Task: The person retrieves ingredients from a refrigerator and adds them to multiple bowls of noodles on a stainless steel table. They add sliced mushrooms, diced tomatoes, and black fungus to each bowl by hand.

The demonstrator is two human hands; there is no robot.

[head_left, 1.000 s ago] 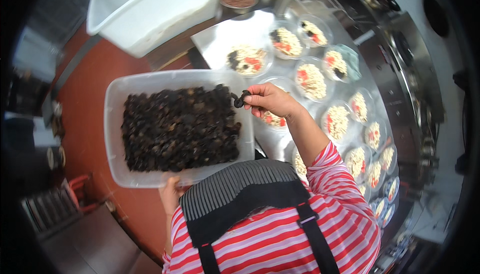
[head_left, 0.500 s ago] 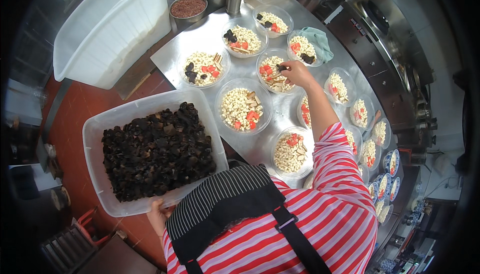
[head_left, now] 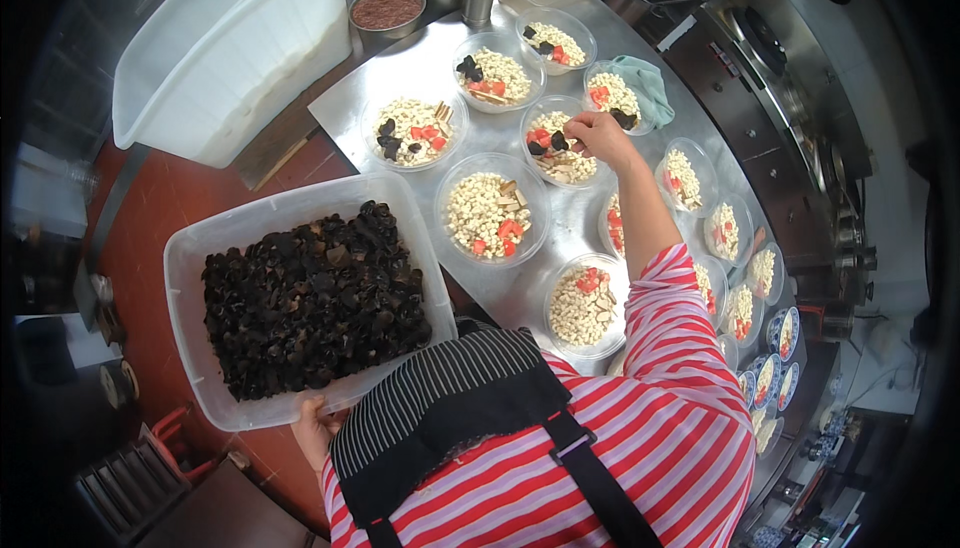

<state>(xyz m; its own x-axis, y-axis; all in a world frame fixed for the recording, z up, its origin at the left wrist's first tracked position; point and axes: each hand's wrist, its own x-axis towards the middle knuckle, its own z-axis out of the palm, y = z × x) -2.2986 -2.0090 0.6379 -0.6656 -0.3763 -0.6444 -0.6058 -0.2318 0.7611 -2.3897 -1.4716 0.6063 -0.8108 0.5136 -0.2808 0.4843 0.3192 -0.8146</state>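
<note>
Over the middle of the steel counter, your right hand hovers above a clear bowl of pale kernels and red bits, fingers pinched on a piece of black fungus just over the bowl's contents. Your left hand grips the near edge of the clear tub piled with black fungus, fingers curled under its rim, off the counter's left edge. Just nearer you sits another filled bowl. More bowls run along the counter's right edge, and a white bin stands past its far left corner.
</note>
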